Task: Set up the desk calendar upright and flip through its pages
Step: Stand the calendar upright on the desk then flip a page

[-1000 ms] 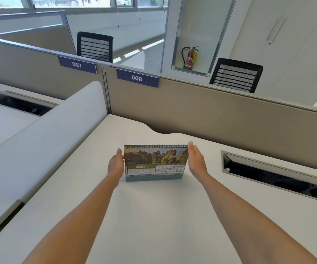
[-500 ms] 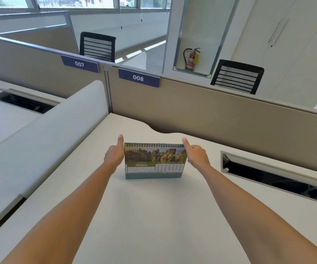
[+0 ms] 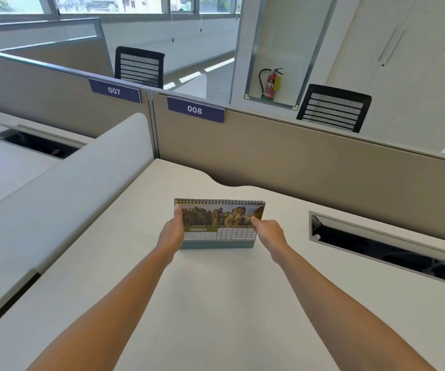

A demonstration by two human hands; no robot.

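The calendar [image 3: 220, 224] stands upright on the counter [image 3: 216, 303], near its far edge, showing March. The left hand [image 3: 171, 231] grips its left side, thumb on front. The right hand [image 3: 269, 231] pinches the page's right edge.

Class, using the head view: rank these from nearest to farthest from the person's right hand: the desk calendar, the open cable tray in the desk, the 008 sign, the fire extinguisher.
From the right hand:
1. Desk calendar: touching it, just to its left.
2. Cable tray: to the right, set into the desk.
3. 008 sign: ahead on the partition.
4. Fire extinguisher: farthest, behind the glass beyond the partition.
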